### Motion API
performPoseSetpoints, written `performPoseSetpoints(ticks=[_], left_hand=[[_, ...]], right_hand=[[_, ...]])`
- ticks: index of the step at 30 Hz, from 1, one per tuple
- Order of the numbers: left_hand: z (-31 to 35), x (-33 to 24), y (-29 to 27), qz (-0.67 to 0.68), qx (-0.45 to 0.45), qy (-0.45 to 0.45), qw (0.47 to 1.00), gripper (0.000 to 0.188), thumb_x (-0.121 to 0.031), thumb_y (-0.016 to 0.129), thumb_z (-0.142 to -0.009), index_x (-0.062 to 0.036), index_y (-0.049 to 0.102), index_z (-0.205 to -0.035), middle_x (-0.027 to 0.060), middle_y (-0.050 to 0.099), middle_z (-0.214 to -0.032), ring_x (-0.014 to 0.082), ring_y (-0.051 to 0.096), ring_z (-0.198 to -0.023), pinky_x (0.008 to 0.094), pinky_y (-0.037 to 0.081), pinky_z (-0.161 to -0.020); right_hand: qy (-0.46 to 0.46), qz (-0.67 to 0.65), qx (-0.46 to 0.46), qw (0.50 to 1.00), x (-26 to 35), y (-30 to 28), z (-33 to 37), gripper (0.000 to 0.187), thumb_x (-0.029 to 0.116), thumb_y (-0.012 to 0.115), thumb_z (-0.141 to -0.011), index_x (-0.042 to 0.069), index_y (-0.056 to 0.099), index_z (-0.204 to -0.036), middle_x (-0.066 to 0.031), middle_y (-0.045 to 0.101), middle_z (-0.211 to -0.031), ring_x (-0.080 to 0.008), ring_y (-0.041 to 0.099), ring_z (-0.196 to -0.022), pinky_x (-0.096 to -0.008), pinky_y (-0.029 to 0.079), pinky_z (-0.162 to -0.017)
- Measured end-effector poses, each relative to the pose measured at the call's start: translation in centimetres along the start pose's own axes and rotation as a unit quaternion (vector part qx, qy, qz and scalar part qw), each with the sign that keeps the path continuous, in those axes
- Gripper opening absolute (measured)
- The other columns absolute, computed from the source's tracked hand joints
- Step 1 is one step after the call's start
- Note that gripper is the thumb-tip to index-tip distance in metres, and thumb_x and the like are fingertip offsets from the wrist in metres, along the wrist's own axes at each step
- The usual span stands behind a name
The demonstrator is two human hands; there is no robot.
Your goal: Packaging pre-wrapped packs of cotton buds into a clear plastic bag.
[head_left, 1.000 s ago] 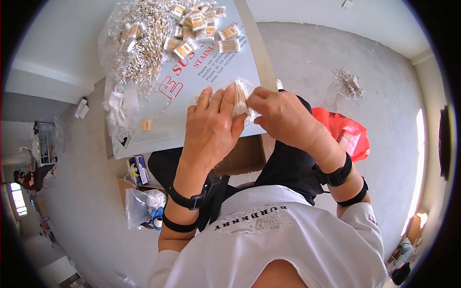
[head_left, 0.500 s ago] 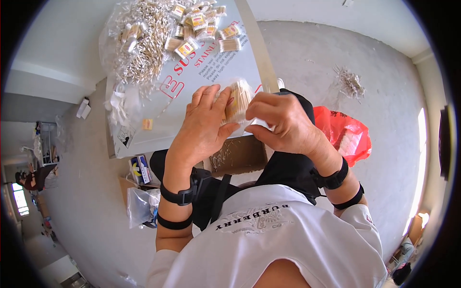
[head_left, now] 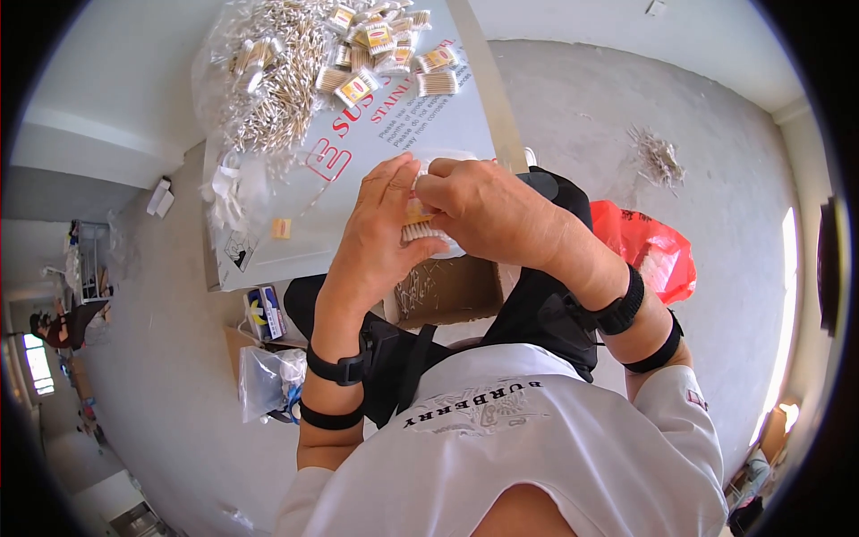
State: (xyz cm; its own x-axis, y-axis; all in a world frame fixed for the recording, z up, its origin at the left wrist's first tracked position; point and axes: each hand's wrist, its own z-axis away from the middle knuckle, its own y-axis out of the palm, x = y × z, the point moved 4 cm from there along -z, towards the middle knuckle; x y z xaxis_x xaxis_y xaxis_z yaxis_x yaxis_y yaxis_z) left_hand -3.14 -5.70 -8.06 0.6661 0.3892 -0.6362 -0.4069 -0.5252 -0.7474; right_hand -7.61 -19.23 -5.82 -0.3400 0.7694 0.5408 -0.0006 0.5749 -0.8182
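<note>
Grey floor point(head_left: 573, 98) spreads past the pale bench point(head_left: 313, 259), where loose swabs point(head_left: 282, 80) heap beside small wrapped bundles point(head_left: 380, 40). At the bench's near edge, a swab packet point(head_left: 417, 215) sits between my two hands, close to an open cardboard box point(head_left: 470, 291). Its long axis, along the sticks, runs roughly away from me, one row of tips pointing toward my body. It looks compact: rounded white cotton ends, a patch of yellow label, clear film about it. My left hand point(head_left: 362, 233) has its fingers bent close around the left side, thumb by the near tips. My right hand point(head_left: 492, 210) curls over the top, fingers bunched; I can't quite tell what they pinch.
</note>
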Motion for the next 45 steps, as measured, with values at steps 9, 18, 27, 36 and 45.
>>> performPoseSetpoints(ticks=[9,18,27,36,45], left_hand=[[1.8,-0.4,-2.1,-0.065,-0.173,0.083,0.979,0.050,0.001,0.072,-0.071,0.0036,0.057,-0.119,0.0159,0.055,-0.131,0.0319,0.053,-0.119,0.0383,0.048,-0.096],[2.0,5.6,1.0,0.340,-0.151,-0.269,0.888,0.006,0.000,0.060,-0.085,0.0015,0.055,-0.089,0.0024,0.058,-0.072,0.0073,0.054,-0.058,0.0227,0.046,-0.053],[1.3,2.6,-1.5,0.288,-0.130,-0.240,0.918,0.010,0.007,0.052,-0.077,0.0026,0.058,-0.084,0.0001,0.056,-0.064,0.0028,0.045,-0.056,0.0223,0.035,-0.049],[1.1,2.6,-1.9,0.186,-0.180,-0.200,0.945,0.007,0.004,0.054,-0.079,0.0031,0.058,-0.085,0.0046,0.057,-0.061,0.0087,0.049,-0.053,0.0265,0.040,-0.051],[-1.8,2.7,-2.4,-0.161,-0.179,-0.010,0.971,0.008,-0.002,0.061,-0.082,-0.0001,0.056,-0.088,0.0156,0.060,-0.073,0.0406,0.060,-0.070,0.0468,0.047,-0.062]], right_hand=[[0.032,-0.043,0.029,0.998,-0.9,1.4,-0.5,0.036,0.028,0.078,-0.076,0.001,0.059,-0.089,-0.0157,0.063,-0.085,-0.0368,0.064,-0.083,-0.0440,0.050,-0.073],[0.049,0.034,0.045,0.997,0.7,1.9,-1.2,0.046,0.034,0.076,-0.079,0.000,0.053,-0.098,-0.0179,0.064,-0.085,-0.0382,0.065,-0.080,-0.0457,0.051,-0.068],[0.039,0.080,0.061,0.994,0.4,3.1,-1.6,0.038,0.029,0.073,-0.082,0.001,0.052,-0.095,-0.0150,0.066,-0.075,-0.0377,0.067,-0.071,-0.0451,0.051,-0.062],[-0.002,0.112,0.069,0.991,0.4,3.4,-2.2,0.022,0.023,0.066,-0.082,0.003,0.058,-0.085,-0.0149,0.066,-0.073,-0.0346,0.067,-0.068,-0.0439,0.051,-0.059],[0.014,0.122,0.096,0.988,0.9,3.4,-2.3,0.020,0.023,0.066,-0.081,0.004,0.061,-0.083,-0.0148,0.066,-0.070,-0.0353,0.067,-0.068,-0.0451,0.051,-0.060]])
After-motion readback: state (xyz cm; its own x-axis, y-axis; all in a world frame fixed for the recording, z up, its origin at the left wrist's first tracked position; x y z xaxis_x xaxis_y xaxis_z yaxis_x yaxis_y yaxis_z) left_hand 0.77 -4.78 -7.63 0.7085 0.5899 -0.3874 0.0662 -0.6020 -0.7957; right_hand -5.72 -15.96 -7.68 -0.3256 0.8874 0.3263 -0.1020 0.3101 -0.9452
